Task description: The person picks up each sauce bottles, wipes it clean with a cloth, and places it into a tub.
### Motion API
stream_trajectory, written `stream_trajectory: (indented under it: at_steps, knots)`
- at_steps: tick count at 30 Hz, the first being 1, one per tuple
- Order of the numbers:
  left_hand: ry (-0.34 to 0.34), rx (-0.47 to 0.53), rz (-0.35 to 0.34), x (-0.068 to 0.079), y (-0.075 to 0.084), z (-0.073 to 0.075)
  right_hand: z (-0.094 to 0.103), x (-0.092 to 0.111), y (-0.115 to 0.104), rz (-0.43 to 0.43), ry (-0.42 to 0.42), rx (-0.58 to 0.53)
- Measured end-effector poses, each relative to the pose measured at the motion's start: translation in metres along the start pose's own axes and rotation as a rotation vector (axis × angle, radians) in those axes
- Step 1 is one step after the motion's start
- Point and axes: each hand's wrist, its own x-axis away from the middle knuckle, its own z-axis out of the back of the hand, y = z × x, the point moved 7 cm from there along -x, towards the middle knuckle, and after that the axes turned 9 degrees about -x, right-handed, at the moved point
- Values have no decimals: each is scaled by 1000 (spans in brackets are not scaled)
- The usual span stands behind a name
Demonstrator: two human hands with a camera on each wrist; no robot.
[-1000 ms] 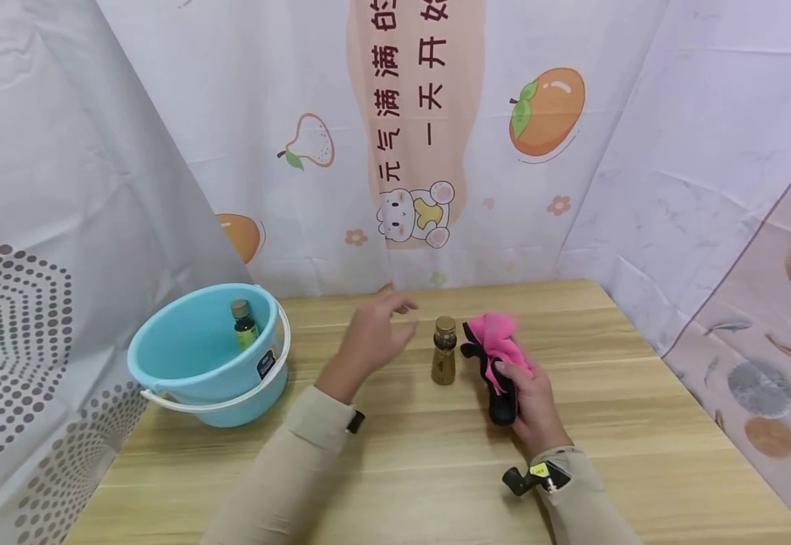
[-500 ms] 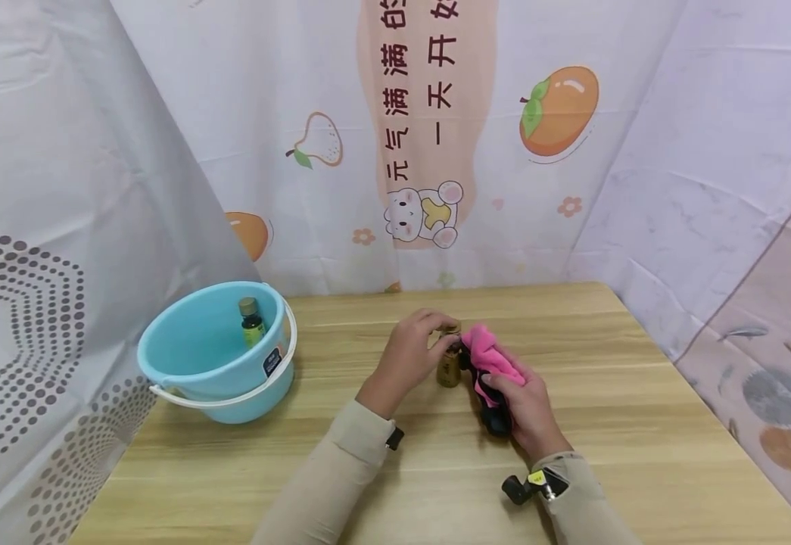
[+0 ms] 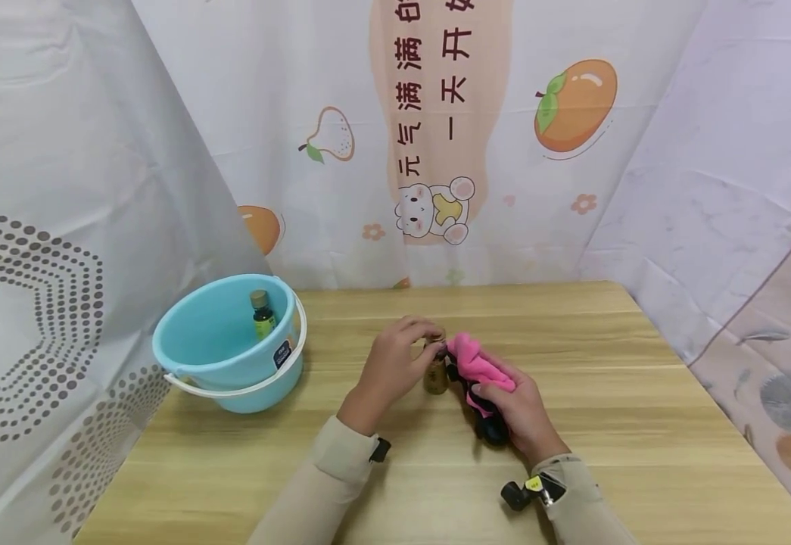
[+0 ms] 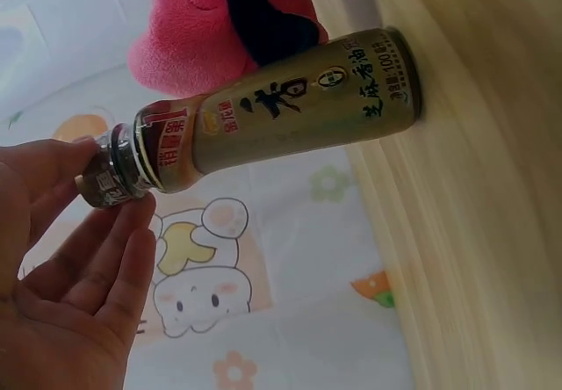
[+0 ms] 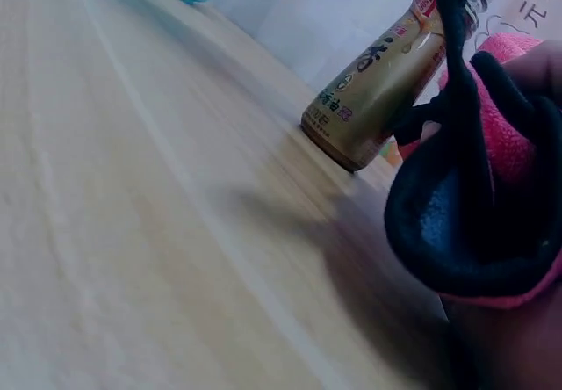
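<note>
A slim gold sesame oil bottle with Chinese lettering stands on the wooden table, its base against the surface in the right wrist view. My left hand pinches its cap between thumb and fingers. Just to the right, my right hand grips a bunched pink cloth with black edging. In the left wrist view the cloth lies right behind the bottle, at or very near its side; whether they touch I cannot tell. An open black-rimmed end of the cloth shows in the right wrist view.
On the left of the table is a light blue bucket with a white handle. A dark bottle with a green-yellow label leans inside it. Printed curtains hang behind the table and at both sides.
My left hand has reached right to the bottle and taken hold of its cap. My right hand has brought the cloth closer to the bottle. The head view has shifted slightly.
</note>
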Motion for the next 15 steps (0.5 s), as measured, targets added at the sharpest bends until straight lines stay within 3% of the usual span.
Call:
stream_trajectory:
  at_steps: [7, 15]
  knots:
    - [79, 34, -5, 11, -6, 5, -9, 2, 4, 11, -18, 30]
    - [156, 101, -10, 11, -5, 6, -16, 2, 4, 37, -31, 106]
